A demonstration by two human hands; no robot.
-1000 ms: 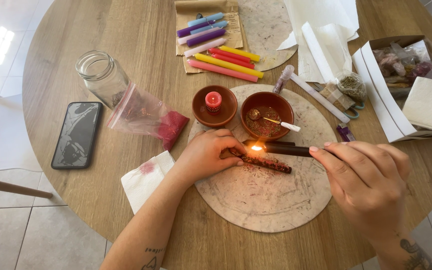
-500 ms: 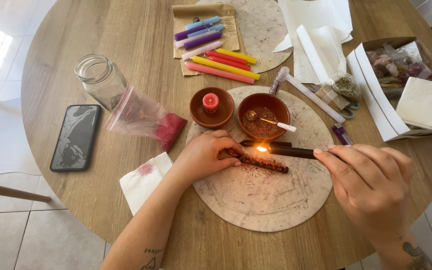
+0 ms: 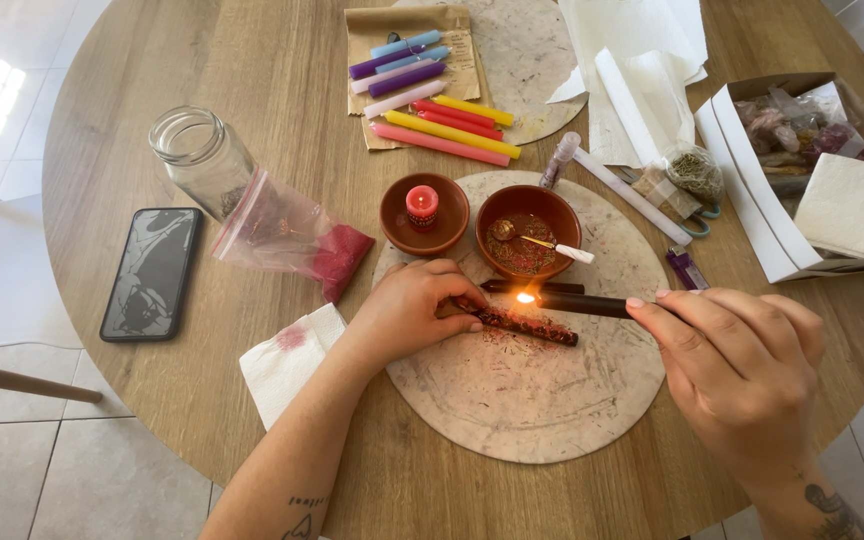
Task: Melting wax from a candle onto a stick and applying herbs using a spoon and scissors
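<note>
My left hand [image 3: 414, 305] pinches the left end of a dark candle coated with red flakes [image 3: 527, 325], which lies on a round stone slab [image 3: 522, 400]. My right hand [image 3: 737, 370] grips a black lit candle [image 3: 582, 303] held level, its flame [image 3: 525, 297] just above the coated candle. Another dark stick [image 3: 542, 287] lies just behind them. Behind it stand a clay bowl with dried herbs and a spoon [image 3: 528, 231] and a clay dish with a short red candle [image 3: 423, 212].
Several coloured candles [image 3: 442, 115] lie on brown paper at the back. A glass jar [image 3: 202, 157], a plastic bag of red powder [image 3: 292, 237] and a phone [image 3: 152, 272] are at left. A stained napkin [image 3: 287, 360] is near my left arm. A white box [image 3: 802, 170] stands at right.
The flame has shrunk a little since the earliest frame. Both hands and the candles stay almost where they were.
</note>
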